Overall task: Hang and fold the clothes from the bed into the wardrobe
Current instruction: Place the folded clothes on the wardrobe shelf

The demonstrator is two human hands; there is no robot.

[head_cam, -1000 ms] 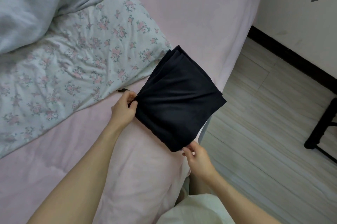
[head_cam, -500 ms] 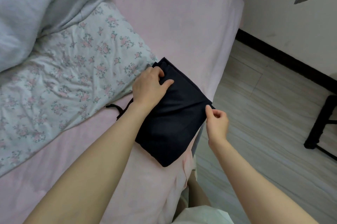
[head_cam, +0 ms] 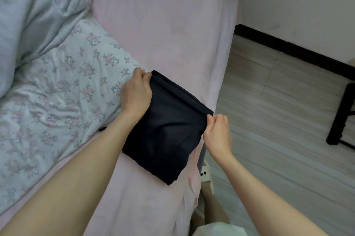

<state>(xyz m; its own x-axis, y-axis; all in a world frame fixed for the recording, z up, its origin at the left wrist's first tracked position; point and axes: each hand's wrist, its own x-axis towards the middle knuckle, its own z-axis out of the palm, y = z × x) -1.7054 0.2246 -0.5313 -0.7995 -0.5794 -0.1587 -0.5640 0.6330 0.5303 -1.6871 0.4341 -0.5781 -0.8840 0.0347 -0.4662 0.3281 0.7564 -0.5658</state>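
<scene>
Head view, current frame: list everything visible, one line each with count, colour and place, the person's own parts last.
folded garment: 1, black, on the sheet near the bed's right edge, a cord end showing by the left forearm
bed sheet: 1, pink, covering the mattress
floral quilt: 1, white with pink flowers, left of the garment
plain bedding: 1, pale grey-blue, bunched at top left
floor: wood-look, grey-beige, right of the bed
baseboard: 1, black, along the white wall
black frame: 1, partly seen at right edge
slipper: 1, cream, below the bed edge
left hand: gripping the garment's far left corner
right hand: pinching the garment's right corner
</scene>
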